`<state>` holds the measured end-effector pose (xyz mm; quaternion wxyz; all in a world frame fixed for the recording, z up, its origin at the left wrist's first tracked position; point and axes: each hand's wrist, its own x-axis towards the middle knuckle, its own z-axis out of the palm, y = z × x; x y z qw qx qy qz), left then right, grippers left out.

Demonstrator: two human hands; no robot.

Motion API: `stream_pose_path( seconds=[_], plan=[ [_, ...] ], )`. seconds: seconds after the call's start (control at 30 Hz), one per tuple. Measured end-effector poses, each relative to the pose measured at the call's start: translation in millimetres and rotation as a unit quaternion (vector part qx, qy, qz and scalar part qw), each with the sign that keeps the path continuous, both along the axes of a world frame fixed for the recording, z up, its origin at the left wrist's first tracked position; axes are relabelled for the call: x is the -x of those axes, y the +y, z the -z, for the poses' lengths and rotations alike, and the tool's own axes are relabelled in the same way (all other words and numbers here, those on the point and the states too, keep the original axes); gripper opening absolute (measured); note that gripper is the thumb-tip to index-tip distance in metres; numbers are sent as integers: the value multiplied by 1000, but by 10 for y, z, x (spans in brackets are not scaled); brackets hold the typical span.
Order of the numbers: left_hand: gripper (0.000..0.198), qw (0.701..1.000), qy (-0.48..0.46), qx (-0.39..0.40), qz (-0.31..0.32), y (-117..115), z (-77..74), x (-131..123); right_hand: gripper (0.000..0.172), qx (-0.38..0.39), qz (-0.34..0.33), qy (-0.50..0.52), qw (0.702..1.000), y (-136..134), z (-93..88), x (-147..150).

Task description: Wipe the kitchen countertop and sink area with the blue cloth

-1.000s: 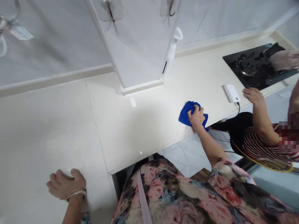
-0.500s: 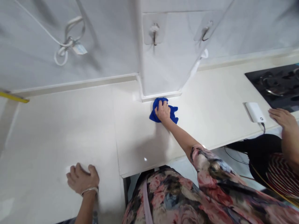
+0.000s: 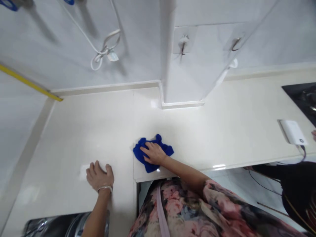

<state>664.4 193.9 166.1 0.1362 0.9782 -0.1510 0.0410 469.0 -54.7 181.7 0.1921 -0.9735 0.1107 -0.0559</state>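
Note:
Pressed against the cream countertop [image 3: 192, 131] is a crumpled blue cleaning cloth [image 3: 144, 161], near the inner corner of the counter's front edge. My right hand [image 3: 155, 153] lies over it, fingers curled into the fabric. To the left, my left hand [image 3: 100, 176], with a bracelet at the wrist, rests on the bare counter surface. Its fingers are spread and it holds nothing.
A white wall pillar [image 3: 190, 72] with hooks juts onto the counter. A white device [image 3: 293, 131] with a cable lies near a black cooktop [image 3: 303, 97]. A dark appliance [image 3: 59, 225] sits at lower left. At right, another person [image 3: 296, 194] is partly visible.
My right hand has drawn the blue cloth from beside the pillar's base toward the front edge and leftward. My left hand stays resting on the counter. The view has shifted left.

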Motion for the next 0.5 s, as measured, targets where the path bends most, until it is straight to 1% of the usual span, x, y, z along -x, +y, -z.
stream_pose_path(
  seconds=[0.03, 0.1, 0.17, 0.2, 0.23, 0.3, 0.43, 0.5],
  plan=[
    [72, 1000, 3, -1, 1, 5, -3, 9, 50, -5, -9, 1, 1000, -5, 39, 167],
    [72, 1000, 4, 1, 2, 18, 5, 23, 49, -21, 0, 3, 1000, -104, 112, 445],
    [72, 1000, 0, 5, 2, 35, 29, 31, 49, -25, 48, 8, 998, -286, 160, 577],
    [71, 1000, -3, 9, 1, 43, 45, 34, 49, -20, 81, 10, 996, -393, 173, 574],
    [71, 1000, -4, 13, 1, 51, 62, 38, 49, -12, 113, 11, 993, -502, 181, 527],
    [70, 1000, -12, 24, 2, 64, 93, 48, 49, 7, 168, 7, 986, -717, 183, 323],
    [68, 999, -25, 45, 11, 81, 131, 77, 52, 41, 245, 6, 969, -1075, 156, -320],
    [68, 998, -22, 50, 10, 87, 142, 92, 53, 54, 262, 16, 963, -1195, 120, -671]
  ],
)
